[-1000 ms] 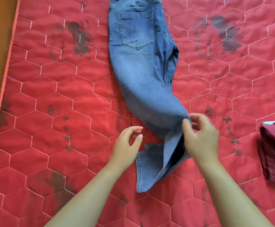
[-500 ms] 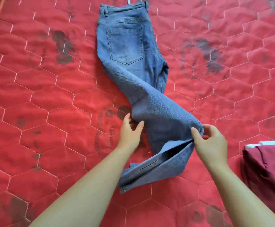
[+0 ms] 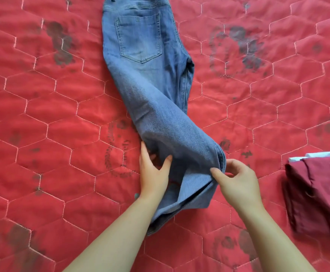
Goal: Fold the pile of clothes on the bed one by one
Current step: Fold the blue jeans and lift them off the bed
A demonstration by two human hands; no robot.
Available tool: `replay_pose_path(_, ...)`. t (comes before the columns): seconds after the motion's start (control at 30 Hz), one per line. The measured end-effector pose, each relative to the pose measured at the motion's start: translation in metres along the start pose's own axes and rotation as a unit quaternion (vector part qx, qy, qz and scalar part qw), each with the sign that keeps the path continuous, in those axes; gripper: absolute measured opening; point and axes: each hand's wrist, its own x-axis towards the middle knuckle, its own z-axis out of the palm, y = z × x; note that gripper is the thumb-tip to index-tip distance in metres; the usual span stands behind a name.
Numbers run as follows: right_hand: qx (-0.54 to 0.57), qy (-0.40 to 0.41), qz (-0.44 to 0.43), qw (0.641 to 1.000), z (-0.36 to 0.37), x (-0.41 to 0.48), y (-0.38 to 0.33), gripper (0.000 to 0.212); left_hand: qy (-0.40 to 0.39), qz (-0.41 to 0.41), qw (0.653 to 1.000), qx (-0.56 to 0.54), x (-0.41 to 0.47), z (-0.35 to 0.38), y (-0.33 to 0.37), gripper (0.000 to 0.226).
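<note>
The red quilt point(image 3: 42, 107) fills nearly everything under me, stitched in pale hexagons and marked with faded dark prints. Across its middle lie the jeans point(image 3: 150, 85), blue denim folded lengthwise with one leg on the other, the back pocket point(image 3: 139, 37) facing up near the top edge. The waistband runs out of view at the top. From there the legs slant down and to the right, then double back: the lower legs are turned over on themselves, so the fold bulges near my hands and the hems end low, between my forearms.

At the right edge sits a maroon garment point(image 3: 317, 193), already folded, well apart from the jeans, with a strip of pale cloth point(image 3: 327, 154) showing just behind it.

My right hand point(image 3: 238, 183) pinches the rightmost edge of the fold, thumb and forefinger closed on the seam where the denim turns over, the other fingers curled loosely above. My left hand point(image 3: 154, 173) lies at the left side of the same fold, fingers together and pointing up, thumb spread to the right and pressing into the denim. It holds the cloth down; it is not closed around anything.
</note>
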Motion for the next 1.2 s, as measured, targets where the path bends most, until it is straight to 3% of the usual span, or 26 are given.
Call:
replay_pose_path(0.17,0.06,0.076,-0.029,0.995,-0.023,0.018,0.005,0.014,-0.031,-0.001,0.999,0.032,-0.043,-0.02,-0.016,0.066)
replay_pose_path(0.3,-0.035,0.12,0.037,0.991,-0.062,0.064,0.013,0.021,-0.072,0.028,0.994,0.078,-0.055,-0.016,-0.012,0.051)
replay_pose_path(0.5,-0.109,0.032,0.002,0.994,-0.044,0.029,0.011,0.056,-0.12,0.047,0.988,0.09,-0.074,0.017,0.0,0.057)
replay_pose_path(0.67,-0.096,0.001,0.006,0.995,-0.069,0.016,0.045,0.069,-0.085,0.037,0.994,0.066,-0.08,0.035,0.011,0.035)
replay_pose_path(0.8,-0.119,-0.053,0.009,0.991,-0.106,0.015,0.077,0.081,-0.086,0.034,0.993,0.078,-0.076,0.04,0.011,0.032)
replay_pose_path(0.9,-0.178,-0.095,-0.003,0.979,-0.122,0.02,0.094,0.087,-0.059,0.015,0.992,0.111,-0.077,0.055,0.008,0.039)
replay_pose_path(1.0,-0.2,-0.108,-0.033,0.973,-0.122,0.034,0.099,0.079,-0.05,-0.033,0.99,0.125,-0.077,0.078,0.004,0.062)
replay_pose_path(1.2,-0.071,-0.039,-0.033,0.996,-0.092,0.045,0.097,0.053,-0.059,-0.042,0.988,0.134,-0.08,0.125,0.0,0.089)
